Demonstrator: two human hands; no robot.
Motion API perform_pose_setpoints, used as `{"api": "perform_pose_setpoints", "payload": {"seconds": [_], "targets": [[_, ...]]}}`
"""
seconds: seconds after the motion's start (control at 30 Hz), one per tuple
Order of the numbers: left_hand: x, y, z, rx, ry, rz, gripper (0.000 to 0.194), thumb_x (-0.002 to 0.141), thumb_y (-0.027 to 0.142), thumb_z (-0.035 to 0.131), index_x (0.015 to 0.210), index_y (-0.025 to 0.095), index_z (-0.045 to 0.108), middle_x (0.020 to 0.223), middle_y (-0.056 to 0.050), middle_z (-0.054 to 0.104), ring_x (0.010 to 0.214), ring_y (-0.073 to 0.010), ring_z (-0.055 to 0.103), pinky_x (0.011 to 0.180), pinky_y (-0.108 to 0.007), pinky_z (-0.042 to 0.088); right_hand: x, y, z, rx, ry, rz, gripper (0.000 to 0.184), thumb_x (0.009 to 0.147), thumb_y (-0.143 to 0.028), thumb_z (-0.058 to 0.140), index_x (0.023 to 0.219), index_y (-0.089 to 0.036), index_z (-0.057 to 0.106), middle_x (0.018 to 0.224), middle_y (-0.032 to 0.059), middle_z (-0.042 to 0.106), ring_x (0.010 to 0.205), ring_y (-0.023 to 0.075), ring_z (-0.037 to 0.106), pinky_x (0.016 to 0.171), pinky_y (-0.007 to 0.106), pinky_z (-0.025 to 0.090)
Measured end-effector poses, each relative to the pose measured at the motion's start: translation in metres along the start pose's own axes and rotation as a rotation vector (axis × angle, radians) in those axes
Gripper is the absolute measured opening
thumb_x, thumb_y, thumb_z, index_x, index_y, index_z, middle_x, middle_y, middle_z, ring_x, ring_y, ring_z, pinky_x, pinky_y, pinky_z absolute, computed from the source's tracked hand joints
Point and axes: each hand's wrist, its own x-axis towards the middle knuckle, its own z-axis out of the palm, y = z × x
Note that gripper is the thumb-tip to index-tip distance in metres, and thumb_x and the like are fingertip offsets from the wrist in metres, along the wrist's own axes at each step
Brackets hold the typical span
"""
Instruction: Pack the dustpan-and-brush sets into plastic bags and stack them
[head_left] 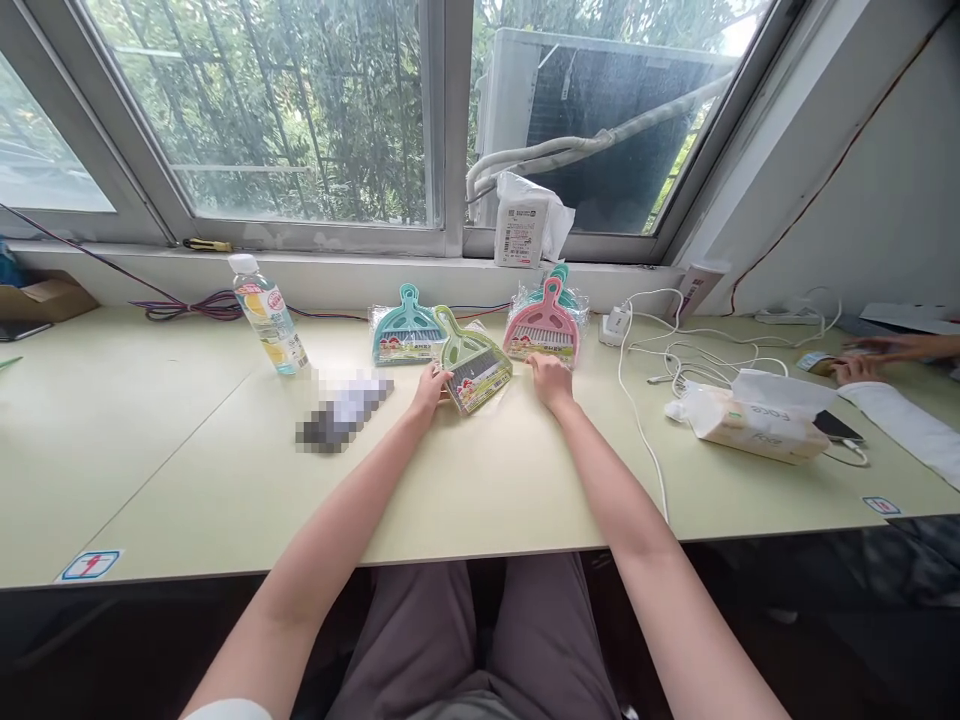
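Left hand (430, 392) fingers clamped on green dustpan set (475, 368); right hand (552, 381) was at pink set (547, 322), finger closure indeterminate; firm edge grip was advisable.

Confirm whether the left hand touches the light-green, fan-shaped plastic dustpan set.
Touching: head view shows the left hand gripping the dustpan set by its left edge.

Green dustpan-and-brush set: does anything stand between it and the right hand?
Nothing visible does. Only tabletop shows between the green dustpan-and-brush set, held by the left hand at its left edge, and the right hand at the lower edge of the pink set.
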Motion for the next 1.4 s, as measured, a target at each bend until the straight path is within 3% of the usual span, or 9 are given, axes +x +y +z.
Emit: {"api": "perform_pose_setpoints", "payload": {"seconds": [0.07, 0.17, 0.5, 0.73, 0.9, 1.0, 1.13, 1.27, 1.4], "targets": [[-0.004, 0.005, -0.001, -0.023, -0.015, -0.037, 0.029, 0.075, 0.038, 0.057, 0.098, 0.020, 0.051, 0.085, -0.002, 0.067, 0.076, -0.0179, 0.067, 0.069, -0.033, 0.056, 0.001, 0.013, -0.002, -0.178, -0.048, -0.038, 0.031, 0.090, -0.016, 0.041, 0.109, -0.017, 0.065, 0.116, 0.0121, 0.066, 0.116, 0.0258, 0.054, 0.100, 0.040, 0.041], [-0.012, 0.012, 0.001, -0.072, -0.048, -0.094, 0.029, 0.076, 0.041, 0.057, 0.096, 0.020, 0.052, 0.083, -0.002, 0.067, 0.075, -0.0180, 0.067, 0.066, -0.031, 0.056, 0.006, 0.023, 0.001, -0.245, -0.082, -0.037, 0.044, 0.086, -0.006, 0.036, 0.124, -0.012, 0.059, 0.132, 0.0134, 0.058, 0.127, 0.0237, 0.047, 0.108, 0.040, 0.036], [-0.017, 0.019, 0.002, -0.139, -0.179, -0.170, 0.034, 0.076, 0.042, 0.062, 0.098, 0.017, 0.054, 0.084, -0.006, 0.069, 0.078, -0.0194, 0.067, 0.068, -0.029, 0.054, 0.037, 0.038, -0.001, -0.256, -0.149, 0.066, 0.050, 0.090, -0.015, 0.031, 0.137, -0.015, 0.049, 0.150, 0.0083, 0.040, 0.138, 0.0248, 0.036, 0.117, 0.046, 0.024], [-0.011, 0.005, 0.004, -0.166, -0.235, -0.151, 0.038, 0.079, 0.047, 0.062, 0.103, 0.019, 0.054, 0.089, -0.007, 0.070, 0.082, -0.0203, 0.068, 0.071, -0.031, 0.055, 0.045, 0.058, 0.005, -0.306, 0.014, 0.039, 0.055, 0.084, -0.016, 0.040, 0.139, -0.015, 0.044, 0.144, 0.0138, 0.046, 0.132, 0.0305, 0.039, 0.107, 0.051, 0.034], [-0.004, -0.001, 0.001, -0.219, -0.264, -0.151, 0.046, 0.080, 0.057, 0.057, 0.103, 0.018, 0.056, 0.090, -0.010, 0.071, 0.082, -0.0228, 0.070, 0.072, -0.033, 0.057, 0.038, 0.061, 0.000, -0.248, 0.112, -0.036, 0.052, 0.082, -0.011, 0.037, 0.131, -0.015, 0.053, 0.139, 0.0150, 0.049, 0.127, 0.0288, 0.042, 0.102, 0.047, 0.038], [0.001, -0.004, -0.003, -0.274, -0.278, -0.177, 0.045, 0.082, 0.055, 0.056, 0.104, 0.016, 0.057, 0.090, -0.012, 0.071, 0.078, -0.0226, 0.070, 0.071, -0.033, 0.057, 0.029, 0.053, -0.004, -0.157, 0.163, -0.144, 0.045, 0.084, -0.010, 0.034, 0.119, -0.015, 0.061, 0.124, 0.0158, 0.058, 0.118, 0.0278, 0.050, 0.100, 0.046, 0.039], [0.007, -0.006, -0.006, -0.329, -0.211, -0.247, 0.032, 0.079, 0.029, 0.059, 0.106, 0.015, 0.055, 0.087, -0.010, 0.071, 0.069, -0.0201, 0.070, 0.069, -0.033, 0.057, 0.006, 0.025, -0.005, -0.007, 0.176, -0.320, 0.035, 0.089, -0.019, 0.036, 0.108, -0.020, 0.066, 0.110, 0.0123, 0.065, 0.110, 0.0270, 0.055, 0.099, 0.045, 0.040], [0.008, -0.005, -0.004, -0.362, -0.145, -0.244, 0.031, 0.073, 0.018, 0.057, 0.104, 0.015, 0.053, 0.079, -0.006, 0.070, 0.060, -0.0174, 0.067, 0.062, -0.031, 0.056, -0.027, -0.021, 0.001, 0.127, 0.024, -0.445, 0.026, 0.092, -0.031, 0.043, 0.099, -0.023, 0.067, 0.103, 0.0081, 0.068, 0.103, 0.0248, 0.058, 0.093, 0.039, 0.044], [0.006, 0.000, -0.004, -0.396, -0.142, -0.206, 0.030, 0.070, 0.015, 0.055, 0.100, 0.016, 0.054, 0.081, -0.005, 0.069, 0.058, -0.0160, 0.065, 0.056, -0.028, 0.054, -0.058, -0.055, 0.006, 0.165, -0.161, -0.425, 0.031, 0.092, -0.040, 0.045, 0.078, -0.021, 0.065, 0.087, 0.0064, 0.070, 0.084, 0.0219, 0.062, 0.081, 0.034, 0.046]]}}
